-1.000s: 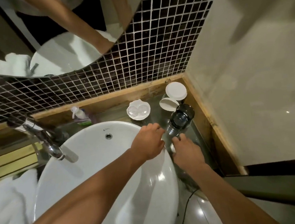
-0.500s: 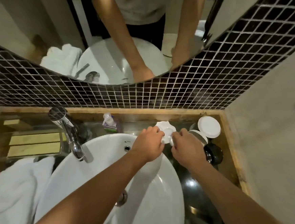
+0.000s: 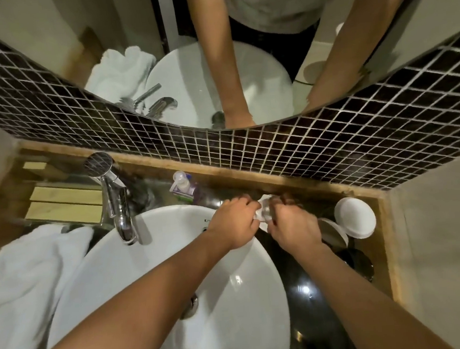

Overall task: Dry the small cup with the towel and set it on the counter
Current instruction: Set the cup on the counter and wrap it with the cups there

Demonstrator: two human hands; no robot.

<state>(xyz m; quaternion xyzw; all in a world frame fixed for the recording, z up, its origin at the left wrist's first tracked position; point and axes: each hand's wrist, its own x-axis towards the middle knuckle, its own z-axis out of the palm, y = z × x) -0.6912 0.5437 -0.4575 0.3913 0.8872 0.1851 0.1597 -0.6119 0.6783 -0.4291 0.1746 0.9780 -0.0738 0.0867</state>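
A small clear cup (image 3: 265, 213) sits on a white scalloped dish (image 3: 259, 216) at the back of the dark counter (image 3: 309, 292), just right of the basin. My left hand (image 3: 235, 223) and my right hand (image 3: 293, 224) meet over it, fingers curled. The right fingers wrap the cup's right side. The left fingertips pinch the dish's left edge. Most of the cup and the dish is hidden by my fingers. The white towel (image 3: 25, 286) lies bunched on the counter left of the basin, away from both hands.
A round white basin (image 3: 175, 261) with a chrome faucet (image 3: 115, 202) fills the middle. A soap bottle (image 3: 181, 186) stands by the tiled wall. Two white lids (image 3: 354, 216) and a dark glass (image 3: 357, 263) crowd the right corner. A wooden ledge borders the counter.
Both hands have left the dark glass at the right and moved to the white dish further back, closing on the small cup. My view has swung left and up toward the mirror.
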